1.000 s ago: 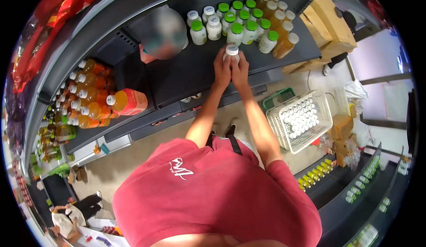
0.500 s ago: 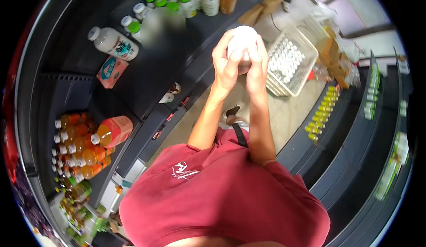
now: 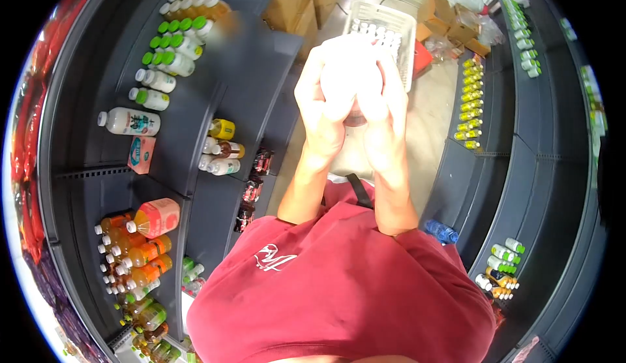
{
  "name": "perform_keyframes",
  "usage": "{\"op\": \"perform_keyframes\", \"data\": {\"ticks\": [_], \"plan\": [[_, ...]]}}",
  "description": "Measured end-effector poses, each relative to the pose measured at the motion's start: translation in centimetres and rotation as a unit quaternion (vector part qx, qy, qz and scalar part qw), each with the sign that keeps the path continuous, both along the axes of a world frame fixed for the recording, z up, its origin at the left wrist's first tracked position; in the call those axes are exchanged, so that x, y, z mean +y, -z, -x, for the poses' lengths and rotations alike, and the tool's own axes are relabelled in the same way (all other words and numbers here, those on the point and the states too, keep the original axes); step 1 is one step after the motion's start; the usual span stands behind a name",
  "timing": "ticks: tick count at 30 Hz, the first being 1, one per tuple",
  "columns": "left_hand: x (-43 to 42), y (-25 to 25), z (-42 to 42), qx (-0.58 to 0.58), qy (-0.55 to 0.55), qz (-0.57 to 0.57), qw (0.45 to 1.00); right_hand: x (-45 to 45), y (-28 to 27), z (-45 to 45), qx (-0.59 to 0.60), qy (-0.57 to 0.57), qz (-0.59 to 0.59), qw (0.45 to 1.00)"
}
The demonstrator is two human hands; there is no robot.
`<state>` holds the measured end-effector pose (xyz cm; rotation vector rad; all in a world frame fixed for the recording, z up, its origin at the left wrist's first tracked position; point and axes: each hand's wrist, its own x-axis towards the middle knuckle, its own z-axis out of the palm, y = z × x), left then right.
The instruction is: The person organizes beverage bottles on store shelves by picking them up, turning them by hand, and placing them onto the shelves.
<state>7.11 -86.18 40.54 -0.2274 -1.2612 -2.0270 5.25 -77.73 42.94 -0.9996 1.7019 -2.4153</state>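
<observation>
Both hands are raised together in front of my chest around a white-capped bottle (image 3: 351, 69), which is washed out by glare. My left hand (image 3: 323, 108) wraps its left side, and my right hand (image 3: 387, 105) wraps its right side. Both thumbs lie over the near side of the bottle. Its label cannot be made out. Beyond the hands, a white plastic basket (image 3: 409, 33) on the floor holds several white-capped bottles (image 3: 385, 35), partly hidden behind my fingers.
Dark shelves (image 3: 228, 95) on the left hold green-capped bottles (image 3: 176, 63), a large white bottle (image 3: 134, 121) and orange drinks (image 3: 150, 251). Cardboard boxes (image 3: 303, 11) stand beyond. Right shelves carry yellow bottles (image 3: 471, 95) and a blue item (image 3: 442, 231).
The view has turned rightward, away from the left shelf. Both hands have lifted the bottle from the shelf area and brought it closer to the camera, still gripping it.
</observation>
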Motion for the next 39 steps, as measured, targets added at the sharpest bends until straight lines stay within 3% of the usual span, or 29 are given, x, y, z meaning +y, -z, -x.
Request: {"op": "perform_keyframes", "data": {"ticks": [5,11,17,24,32,36,39], "plan": [[11.8,0.5,0.6,0.0,0.032,0.024,0.999,12.1,0.0,-0.4,0.006,0.087,-0.009,0.996],[29.0,0.4,3.0,-0.019,0.249,0.089,0.964,28.3,1.0,-1.7,-0.005,0.307,0.025,0.951],[44.4,1.1,0.8,0.037,0.487,0.12,0.864,41.8,0.6,-7.5,-0.011,0.481,0.111,0.869],[55.4,2.4,-3.6,0.021,0.648,0.123,0.752,50.7,3.1,-12.8,0.011,0.671,0.093,0.736],[62.4,2.3,0.2,0.057,0.746,0.114,0.654,55.8,3.2,-11.1,0.022,0.714,0.064,0.697],[66.5,2.4,5.4,0.127,0.762,0.091,0.629,57.8,2.3,-7.6,-0.008,0.71,0.045,0.702],[68.9,2.4,9.3,0.108,0.791,0.055,0.6,59.7,2.7,-3.9,-0.019,0.699,0.032,0.715]]}}
